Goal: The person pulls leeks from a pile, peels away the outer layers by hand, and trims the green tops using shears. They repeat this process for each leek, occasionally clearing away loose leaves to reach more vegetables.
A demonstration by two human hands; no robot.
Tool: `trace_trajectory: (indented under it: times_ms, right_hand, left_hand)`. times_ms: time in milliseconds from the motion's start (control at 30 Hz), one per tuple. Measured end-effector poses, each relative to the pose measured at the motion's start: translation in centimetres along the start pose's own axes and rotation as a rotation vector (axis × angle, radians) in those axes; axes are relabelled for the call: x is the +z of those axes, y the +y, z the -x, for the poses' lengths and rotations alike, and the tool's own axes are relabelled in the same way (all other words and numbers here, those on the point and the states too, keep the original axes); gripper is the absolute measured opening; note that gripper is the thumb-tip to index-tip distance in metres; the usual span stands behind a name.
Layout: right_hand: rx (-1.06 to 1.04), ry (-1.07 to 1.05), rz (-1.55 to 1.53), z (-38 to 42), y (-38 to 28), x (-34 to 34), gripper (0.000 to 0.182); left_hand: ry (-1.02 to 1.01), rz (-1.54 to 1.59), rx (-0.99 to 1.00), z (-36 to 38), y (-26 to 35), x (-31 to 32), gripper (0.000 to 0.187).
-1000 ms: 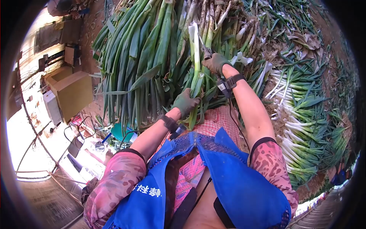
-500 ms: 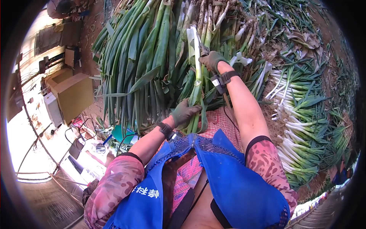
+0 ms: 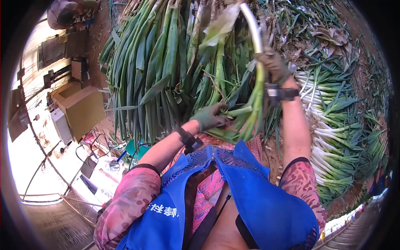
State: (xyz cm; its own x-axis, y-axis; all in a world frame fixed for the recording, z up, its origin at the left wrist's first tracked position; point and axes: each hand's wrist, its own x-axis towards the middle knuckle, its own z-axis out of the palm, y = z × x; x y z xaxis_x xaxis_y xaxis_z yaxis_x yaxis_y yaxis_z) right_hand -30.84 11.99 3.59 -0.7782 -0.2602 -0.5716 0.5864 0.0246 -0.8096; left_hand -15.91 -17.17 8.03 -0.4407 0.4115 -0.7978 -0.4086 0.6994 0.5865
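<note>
A long green onion (image 3: 251,26) with a white shank stands out in front of the pile, its upper end bent to the left. My right hand (image 3: 273,66), gloved, is closed around the shank, and a blurred greyish streak shows just above it. Lower down, the fingers of my gloved left hand (image 3: 208,118) curl about the green leaves (image 3: 239,111) near my lap. A pale, blurred strip of peel (image 3: 223,26) hangs to the left of the shank. Behind both hands lies a thick heap of unpeeled green onions (image 3: 160,58), leaves toward me.
Peeled white green onions (image 3: 329,129) lie in a long row at the right. Loose leaf and root scraps (image 3: 329,35) cover the ground at the upper right. A cardboard box (image 3: 83,110) stands at the left. Another person (image 3: 64,14) is at the upper left.
My right hand has moved right with the green onion, swinging its shank away from the heap. My left hand has shifted slightly right and up, and the peel now hangs apart from the shank.
</note>
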Motion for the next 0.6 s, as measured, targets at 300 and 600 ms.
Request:
trace_trajectory:
  times_ms: [300, 600]
  right_hand:
    - [-0.193, 0.296, 0.512, 15.1, -11.2, -10.6, 0.05]
    - [-0.158, 0.629, 0.596, 26.1, -13.1, -10.9, 0.051]
  left_hand:
    - [0.782, -0.577, 0.169, -9.0, -1.2, -4.8, 0.061]
    - [0.959, -0.398, -0.033, -18.7, 9.7, -25.4, 0.061]
